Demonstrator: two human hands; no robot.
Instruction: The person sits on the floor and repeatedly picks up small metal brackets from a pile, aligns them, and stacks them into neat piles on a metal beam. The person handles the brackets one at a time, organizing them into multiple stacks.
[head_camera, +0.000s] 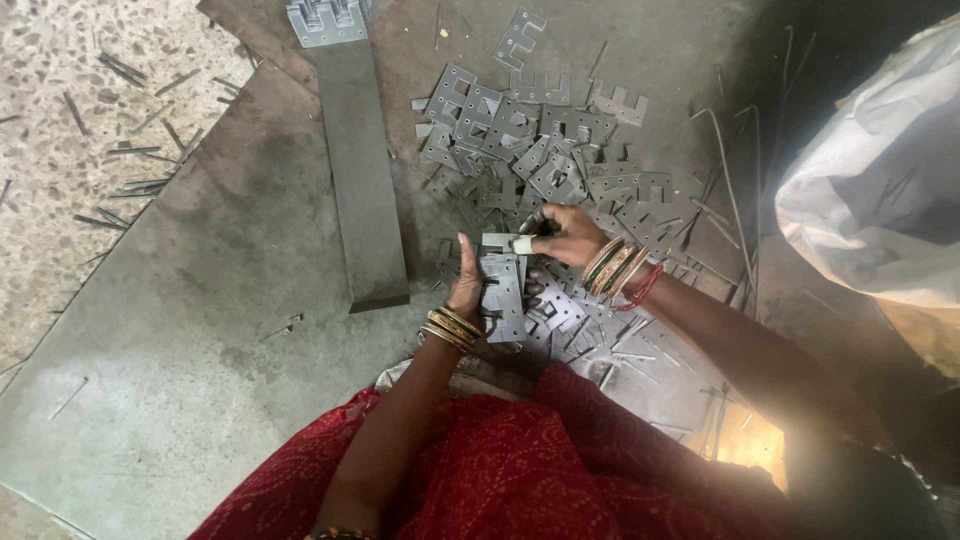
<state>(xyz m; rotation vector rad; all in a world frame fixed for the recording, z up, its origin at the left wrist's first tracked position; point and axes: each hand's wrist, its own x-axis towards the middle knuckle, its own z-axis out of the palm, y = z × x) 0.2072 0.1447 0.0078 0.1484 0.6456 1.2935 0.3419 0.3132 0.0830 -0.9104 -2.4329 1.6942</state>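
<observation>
My left hand (465, 288) grips a stack of grey E-shaped metal plates (502, 290), held upright on edge just in front of my lap. My right hand (565, 235), with a taped fingertip, rests on the top of that stack and touches it from the far side. Bangles are on both wrists. Beyond my hands lies a loose pile of the same E-shaped plates (530, 140), spread flat over the grey sheet. More plates (580, 320) lie under and to the right of the stack.
A long neat stack of plates (355, 160) runs away from me on the grey metal sheet (200, 320). Thin metal strips (130, 150) are scattered on the speckled floor at left. A white sack (880, 180) stands at right. My red garment (520, 460) fills the near edge.
</observation>
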